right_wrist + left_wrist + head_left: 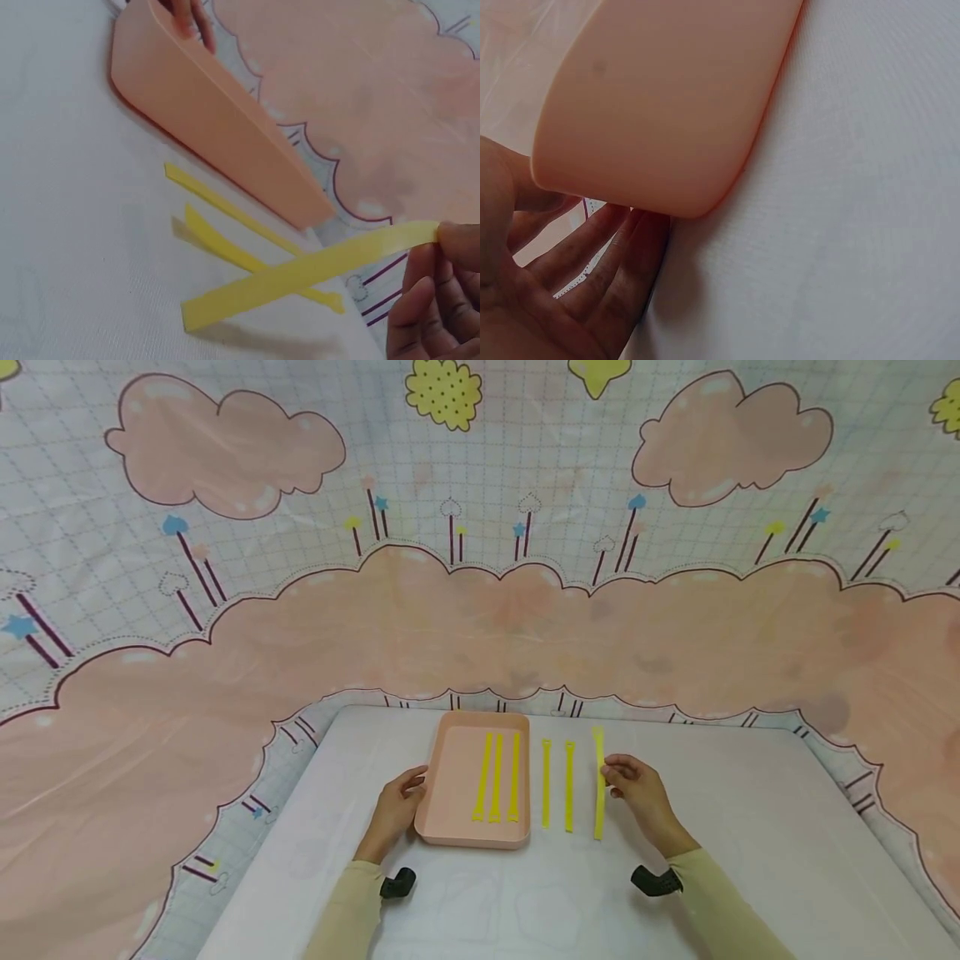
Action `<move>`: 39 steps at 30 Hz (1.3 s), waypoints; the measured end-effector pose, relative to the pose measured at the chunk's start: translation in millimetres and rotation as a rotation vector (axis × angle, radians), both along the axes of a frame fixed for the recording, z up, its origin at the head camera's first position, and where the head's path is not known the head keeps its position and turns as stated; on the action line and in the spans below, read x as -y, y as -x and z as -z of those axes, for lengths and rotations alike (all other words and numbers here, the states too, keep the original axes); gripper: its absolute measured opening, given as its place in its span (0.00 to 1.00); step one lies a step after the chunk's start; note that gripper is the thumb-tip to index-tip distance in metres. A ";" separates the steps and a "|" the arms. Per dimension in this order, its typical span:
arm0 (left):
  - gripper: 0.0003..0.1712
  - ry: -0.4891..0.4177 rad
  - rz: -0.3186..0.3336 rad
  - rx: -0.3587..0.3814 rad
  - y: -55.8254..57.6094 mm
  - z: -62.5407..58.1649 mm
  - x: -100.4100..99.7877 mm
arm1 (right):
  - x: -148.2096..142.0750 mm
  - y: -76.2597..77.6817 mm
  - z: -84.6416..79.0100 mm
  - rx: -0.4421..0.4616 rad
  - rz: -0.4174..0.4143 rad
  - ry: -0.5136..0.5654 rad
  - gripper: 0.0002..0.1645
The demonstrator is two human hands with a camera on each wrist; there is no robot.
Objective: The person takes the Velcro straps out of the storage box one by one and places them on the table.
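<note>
1 strip (599, 806) up in your right hand (643, 793)

You pinch it between thumb and finger toward its far end; most of it stands off the table (480, 910), though whether its near end touches I cannot tell. Your left hand (396, 810) touches the left side of the tray (452, 777), fingers relaxed rather than wrapped round it. 2 strips (569, 785) lie between yours and the tray; 3 strips (497, 777) lie inside, right of its middle. The step in hand looks like a pick-up. Any move trayward calls for clearing those 2 and the rim, without bending the strip.
</note>
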State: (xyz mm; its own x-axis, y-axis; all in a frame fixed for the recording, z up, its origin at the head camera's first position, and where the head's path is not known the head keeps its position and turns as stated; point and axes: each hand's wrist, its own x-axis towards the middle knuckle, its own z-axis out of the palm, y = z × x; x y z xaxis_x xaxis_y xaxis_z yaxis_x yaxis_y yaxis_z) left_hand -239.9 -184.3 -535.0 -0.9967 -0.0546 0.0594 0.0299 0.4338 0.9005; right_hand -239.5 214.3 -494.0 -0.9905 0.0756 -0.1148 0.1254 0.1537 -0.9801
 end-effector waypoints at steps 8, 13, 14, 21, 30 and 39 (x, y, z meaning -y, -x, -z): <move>0.22 0.011 -0.003 -0.041 -6.5 -1.8 0.8 | -1.1 9.7 11.1 0.062 -0.030 -0.020 0.22; 0.22 -0.008 -0.001 -0.014 -5.1 -3.9 -1.2 | -6.3 20.1 17.5 0.070 -0.024 -0.046 0.22; 0.22 -0.010 -0.003 -0.003 -4.5 -3.8 -1.5 | -7.5 22.4 19.1 0.072 -0.021 -0.053 0.22; 0.22 -0.005 -0.016 0.022 -0.6 -2.9 -2.1 | -11.1 36.7 28.7 0.074 -0.002 -0.146 0.19; 0.23 -0.025 -0.003 0.021 1.1 -3.9 -2.2 | -9.2 46.5 34.5 0.101 0.008 -0.165 0.16; 0.24 -0.022 -0.004 0.035 1.0 -7.5 -3.8 | -9.4 47.5 33.5 0.105 0.023 -0.212 0.15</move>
